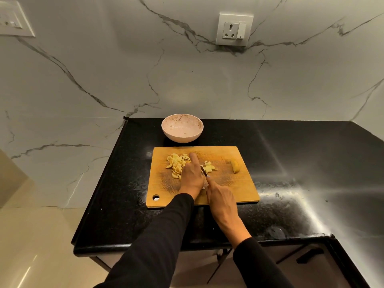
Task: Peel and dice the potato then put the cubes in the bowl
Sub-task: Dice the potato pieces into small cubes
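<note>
A wooden cutting board [228, 183] lies on the black counter. A pile of yellow potato cubes [176, 162] sits on its far left part, and a smaller heap of cut potato [209, 167] lies just right of my left hand. My left hand [192, 175] rests flat on the board between the two heaps, fingers stretched forward. My right hand [221, 201] grips a knife [204, 172], its blade angled toward the smaller heap. An uncut potato wedge [235, 166] lies near the board's right edge. The pale pink bowl [182, 129] stands behind the board with no cubes in it.
The black counter [301, 163] extends to the right and ends at a left edge beside the tiled floor. A marble wall with a socket [233, 29] rises behind the bowl.
</note>
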